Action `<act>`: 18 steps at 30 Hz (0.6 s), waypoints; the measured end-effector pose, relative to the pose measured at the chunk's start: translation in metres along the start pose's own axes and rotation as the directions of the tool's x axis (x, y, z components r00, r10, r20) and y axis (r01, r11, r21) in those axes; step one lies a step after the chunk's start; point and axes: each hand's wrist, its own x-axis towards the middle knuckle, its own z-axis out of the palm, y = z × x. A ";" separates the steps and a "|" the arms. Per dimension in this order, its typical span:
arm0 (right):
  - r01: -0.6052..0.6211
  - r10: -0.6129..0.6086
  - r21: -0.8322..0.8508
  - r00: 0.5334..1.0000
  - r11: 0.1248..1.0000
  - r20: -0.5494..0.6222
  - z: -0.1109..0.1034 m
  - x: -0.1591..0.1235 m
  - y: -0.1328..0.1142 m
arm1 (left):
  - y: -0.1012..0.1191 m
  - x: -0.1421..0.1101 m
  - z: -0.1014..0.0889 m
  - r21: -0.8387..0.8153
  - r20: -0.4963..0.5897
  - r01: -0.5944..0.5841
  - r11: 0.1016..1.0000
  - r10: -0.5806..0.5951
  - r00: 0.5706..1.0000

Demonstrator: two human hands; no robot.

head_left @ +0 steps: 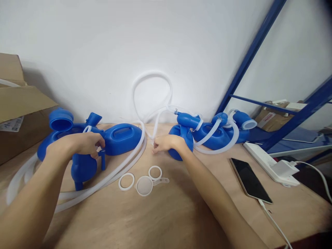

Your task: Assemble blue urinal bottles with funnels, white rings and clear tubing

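My left hand (pixel 86 142) is curled above a blue plastic spout piece (pixel 84 169) and beside a small blue tube fitting (pixel 103 161); its fingertips look closed, but what they grip is partly hidden. My right hand (pixel 167 142) reaches to the tabletop with fingers pinched together, left of an upright blue bottle (pixel 190 140); anything between them is too small to make out. Behind the left hand, a blue jug with a handle (pixel 123 138) lies against the wall. Nearer me are a white ring (pixel 126 182), a smaller white ring (pixel 155 172) and a translucent cap with a strap (pixel 144 186).
A clear hose (pixel 133 86) loops up the wall and across the table. More blue jugs (pixel 207 133) with hoses stand right, near a phone (pixel 250 180), a power strip (pixel 259 157) and a blue metal frame (pixel 249 58). An open cardboard box (pixel 28 121) is left.
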 end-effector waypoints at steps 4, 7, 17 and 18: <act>0.096 -0.094 0.049 0.994 0.994 -0.050 -0.009 -0.025 -0.014 | -0.008 0.001 -0.001 -0.031 0.003 0.004 1.000 -0.004 1.000; 0.233 -0.233 0.083 0.972 0.969 -0.017 -0.008 -0.032 -0.029 | -0.010 0.002 -0.002 -0.076 0.037 -0.016 0.997 0.018 0.999; 0.400 -0.384 -0.033 0.897 0.916 0.219 0.031 -0.006 -0.087 | 0.022 -0.008 -0.007 -0.161 0.061 -0.167 0.973 0.179 0.982; 0.398 -0.380 -0.044 0.898 0.916 0.220 0.033 -0.005 -0.088 | 0.020 -0.010 -0.011 -0.183 0.051 -0.171 0.968 0.183 0.982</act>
